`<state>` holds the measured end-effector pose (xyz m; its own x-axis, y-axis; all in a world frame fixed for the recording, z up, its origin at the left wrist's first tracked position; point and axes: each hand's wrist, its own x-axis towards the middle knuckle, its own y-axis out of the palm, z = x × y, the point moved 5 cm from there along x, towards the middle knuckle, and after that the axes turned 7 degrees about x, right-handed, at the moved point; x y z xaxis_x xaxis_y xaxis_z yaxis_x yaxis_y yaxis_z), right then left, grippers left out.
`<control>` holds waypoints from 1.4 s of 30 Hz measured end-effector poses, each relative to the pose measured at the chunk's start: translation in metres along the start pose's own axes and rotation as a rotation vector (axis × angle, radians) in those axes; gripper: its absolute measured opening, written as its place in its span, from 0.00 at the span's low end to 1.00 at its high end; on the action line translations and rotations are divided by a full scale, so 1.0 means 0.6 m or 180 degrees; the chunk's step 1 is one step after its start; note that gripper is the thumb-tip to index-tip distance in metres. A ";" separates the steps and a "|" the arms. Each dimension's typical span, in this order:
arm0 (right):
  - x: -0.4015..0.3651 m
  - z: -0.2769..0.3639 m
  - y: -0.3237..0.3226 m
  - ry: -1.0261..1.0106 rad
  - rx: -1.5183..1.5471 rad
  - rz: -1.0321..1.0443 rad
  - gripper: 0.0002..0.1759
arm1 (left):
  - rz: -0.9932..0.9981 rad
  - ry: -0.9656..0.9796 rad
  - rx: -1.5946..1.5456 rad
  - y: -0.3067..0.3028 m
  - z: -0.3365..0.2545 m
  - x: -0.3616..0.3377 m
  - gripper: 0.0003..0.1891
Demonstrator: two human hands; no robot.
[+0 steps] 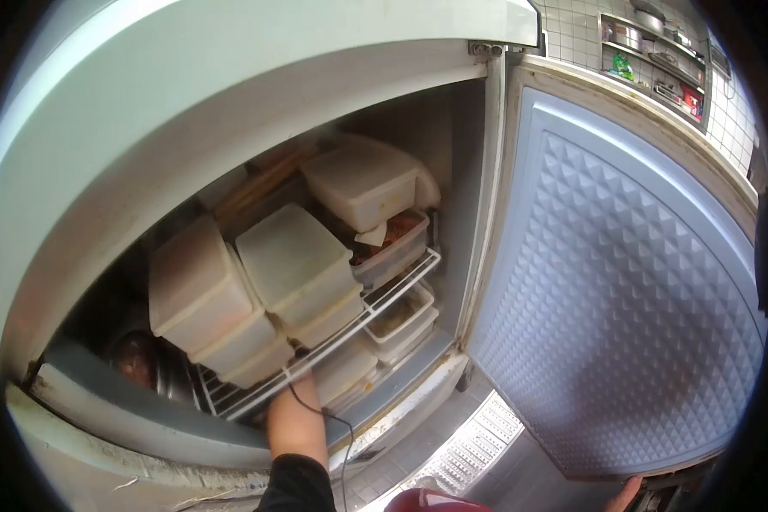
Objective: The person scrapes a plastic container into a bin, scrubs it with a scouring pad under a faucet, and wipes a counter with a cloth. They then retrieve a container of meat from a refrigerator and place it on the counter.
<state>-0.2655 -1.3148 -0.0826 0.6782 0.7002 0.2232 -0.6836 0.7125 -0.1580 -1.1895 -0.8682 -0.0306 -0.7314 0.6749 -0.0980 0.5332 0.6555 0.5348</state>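
My left hand (302, 372) reaches under the white wire shelf (324, 348) of an open freezer. Its fingers are hidden behind the shelf and containers. A thin dark cable hangs over that wrist. Closest to it are a lower plastic container (343, 372) and, above the shelf, a stack of lidded plastic containers (303, 269). At the bottom right, part of my right hand (626, 495) grips the lower edge of the freezer door (631, 316); most of that hand is outside the view.
More frosted containers (200, 286) stand on the left of the shelf. A container of reddish food (397, 243) sits under a lidded one (363, 183). A round metal bowl (136, 363) lies at the lower left. Beyond the door hangs a wall rack (653, 60) with pots.
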 end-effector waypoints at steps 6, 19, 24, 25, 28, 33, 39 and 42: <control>0.017 -0.019 -0.003 -0.0046 0.0031 0.0151 0.35 | 0.0050 0.0016 -0.0358 0.008 -0.017 -0.094 0.21; 0.056 0.049 0.019 -0.0433 0.0211 0.0636 0.33 | -0.0292 -0.0158 -0.0417 -0.042 -0.083 -0.474 0.28; 0.072 0.073 0.022 -0.0673 0.0393 0.1348 0.37 | -0.0057 -0.0270 -0.0006 -0.117 -0.082 -0.681 0.28; 0.080 0.059 0.012 -0.0738 0.0198 0.1503 0.38 | -0.0184 -0.0295 -0.0006 -0.145 -0.081 -0.718 0.28; 0.091 0.047 0.019 -0.0926 -0.0005 0.1906 0.41 | 0.0087 -0.0673 0.0484 -0.224 -0.078 -0.816 0.40; 0.100 0.017 0.015 -0.1433 -0.0240 0.2613 0.48 | 0.0273 -0.0846 0.0605 -0.353 -0.120 -0.941 0.43; 0.153 0.077 0.234 -0.2203 -0.0465 0.3026 0.61 | -0.0114 -0.0809 0.0980 -0.391 -0.099 -0.873 0.37; 0.166 0.113 0.345 -0.2072 -0.0194 0.3564 0.57 | -0.0513 -0.0906 0.1070 -0.376 -0.090 -0.888 0.36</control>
<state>-0.3578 -1.1004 -0.0280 -0.5178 0.7747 0.3630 -0.7653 -0.2297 -0.6013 -0.9431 -1.3937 -0.0535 -0.6956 0.5907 -0.4089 0.5648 0.8014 0.1969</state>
